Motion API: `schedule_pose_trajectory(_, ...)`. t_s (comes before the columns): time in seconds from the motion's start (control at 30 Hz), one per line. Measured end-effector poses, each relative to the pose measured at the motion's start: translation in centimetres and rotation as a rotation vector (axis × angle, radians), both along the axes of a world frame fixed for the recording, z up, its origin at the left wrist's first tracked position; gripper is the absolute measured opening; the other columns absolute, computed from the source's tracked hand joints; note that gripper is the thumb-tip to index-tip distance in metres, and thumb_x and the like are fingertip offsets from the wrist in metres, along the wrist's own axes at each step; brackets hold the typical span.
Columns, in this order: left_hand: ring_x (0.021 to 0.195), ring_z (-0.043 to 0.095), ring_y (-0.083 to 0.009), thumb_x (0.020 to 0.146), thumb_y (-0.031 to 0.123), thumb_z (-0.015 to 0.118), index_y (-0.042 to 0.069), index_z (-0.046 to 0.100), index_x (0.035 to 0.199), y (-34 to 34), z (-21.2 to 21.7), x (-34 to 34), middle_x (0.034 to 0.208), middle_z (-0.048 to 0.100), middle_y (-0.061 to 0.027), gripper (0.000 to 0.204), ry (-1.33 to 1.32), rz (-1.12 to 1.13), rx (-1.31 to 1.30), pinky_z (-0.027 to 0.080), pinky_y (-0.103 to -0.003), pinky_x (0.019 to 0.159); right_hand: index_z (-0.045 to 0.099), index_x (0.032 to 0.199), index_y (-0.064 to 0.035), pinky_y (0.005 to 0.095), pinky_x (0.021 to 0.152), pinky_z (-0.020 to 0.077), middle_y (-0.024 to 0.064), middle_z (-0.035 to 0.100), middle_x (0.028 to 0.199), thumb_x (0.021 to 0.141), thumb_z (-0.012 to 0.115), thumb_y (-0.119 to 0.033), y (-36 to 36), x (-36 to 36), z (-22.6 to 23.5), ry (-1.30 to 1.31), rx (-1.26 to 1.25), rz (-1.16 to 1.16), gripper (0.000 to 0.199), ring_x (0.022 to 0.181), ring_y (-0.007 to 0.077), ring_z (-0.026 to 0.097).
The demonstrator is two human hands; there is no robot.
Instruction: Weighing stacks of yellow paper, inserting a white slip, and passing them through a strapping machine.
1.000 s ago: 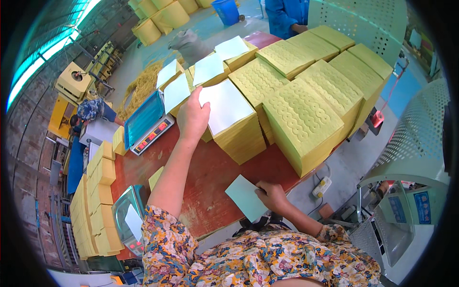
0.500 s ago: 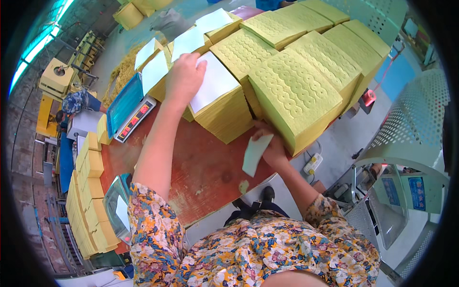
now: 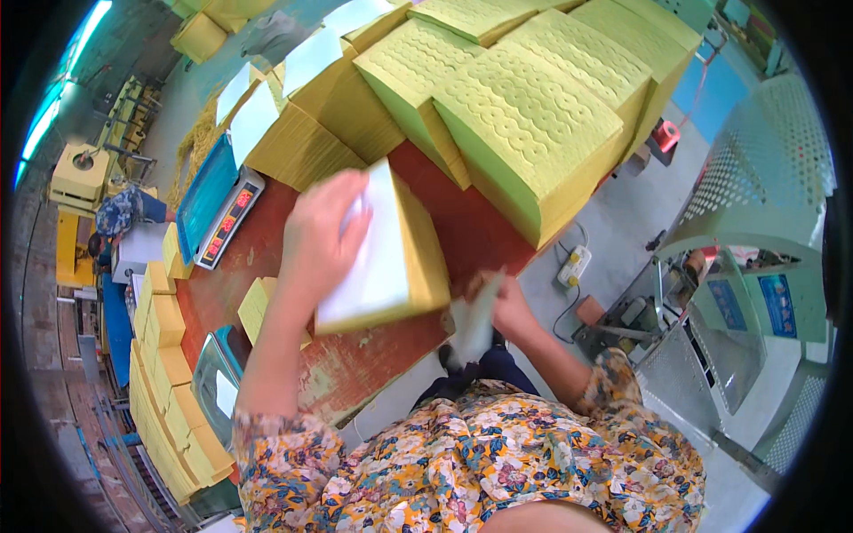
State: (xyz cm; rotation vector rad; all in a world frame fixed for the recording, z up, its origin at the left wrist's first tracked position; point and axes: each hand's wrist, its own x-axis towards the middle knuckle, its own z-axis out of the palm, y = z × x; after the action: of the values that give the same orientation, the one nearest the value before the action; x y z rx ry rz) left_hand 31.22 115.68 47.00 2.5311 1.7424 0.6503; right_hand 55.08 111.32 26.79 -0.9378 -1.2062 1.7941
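A thick stack of yellow paper with a white sheet on its top face is tilted over the red table in front of me. My left hand grips this stack from its left side, the thumb lying over the white sheet. Lower right of it, my right hand pinches a pale paper slip, blurred by motion. Behind stand more yellow stacks; some carry white sheets, while the large ones on the right have embossed ring patterns.
A digital scale with a blue tray stands at left on the red table. Smaller yellow bundles line the left side. A white power strip and perforated machine guard are at right. Another person is at far left.
My left hand has pulled the white-topped stack out of the row toward me and tilted it. My right hand has come lower with the slip. The whole view has shifted a little.
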Motion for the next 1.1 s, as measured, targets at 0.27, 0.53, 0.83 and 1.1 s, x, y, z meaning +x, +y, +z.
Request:
schedule_pose_trajectory(0.27, 0.119, 0.055, -0.0369, 0.080, 0.011, 0.062, -0.003, 0.060, 0.120, -12.5, 2.0, 0.6, 0.125, 0.058, -0.0206, 0.042, 0.021, -0.341, -0.085, 0.040, -0.049, 0.103, 0.059, 0.080, -0.0016, 0.0367, 0.087, 0.0499, 0.0124, 0.064, 0.108, 0.086, 0.061, -0.012, -12.3, -0.7, -5.4, 0.715, -0.499, 0.004, 0.012, 0.103, 0.0269, 0.062)
schedule_pose_trajectory(0.53, 0.112, 0.055, -0.0408, 0.087, 0.016, 0.060, -0.002, 0.056, 0.121, -12.9, 1.5, -1.9, 0.119, 0.059, -0.0219, 0.039, -0.056, -0.090, 0.099, 0.043, -0.045, 0.099, 0.060, 0.094, 0.0037, 0.0346, 0.075, 0.0485, 0.0107, 0.063, 0.093, 0.076, 0.053, -0.001, -14.8, -5.7, -1.6, 0.550, -0.509, -0.372, 0.020, 0.083, 0.0221, 0.061)
schedule_pose_trajectory(0.83, 0.106, 0.057, -0.0188, 0.101, 0.031, 0.050, -0.001, 0.054, 0.122, -7.6, -5.3, -16.9, 0.113, 0.062, -0.0101, 0.038, -0.548, 0.000, -0.355, 0.045, -0.034, 0.094, 0.063, 0.093, -0.0003, 0.0303, 0.059, 0.0427, 0.0053, 0.061, 0.079, 0.070, 0.057, -0.006, -12.5, -13.2, 2.9, 0.442, -0.488, -0.505, 0.024, 0.067, 0.0142, 0.055)
schedule_pose_trajectory(1.1, 0.102, 0.056, -0.0136, 0.102, 0.032, 0.049, 0.004, 0.048, 0.125, -8.4, -16.6, -3.1, 0.117, 0.055, -0.0056, 0.037, -0.815, -0.472, -0.463, 0.048, -0.033, 0.090, 0.067, 0.096, 0.0024, 0.0311, 0.068, 0.0496, 0.0058, 0.065, 0.085, 0.067, 0.056, -0.002, -21.9, 0.5, 2.0, 0.299, -0.287, -0.900, 0.032, 0.076, 0.0164, 0.061)
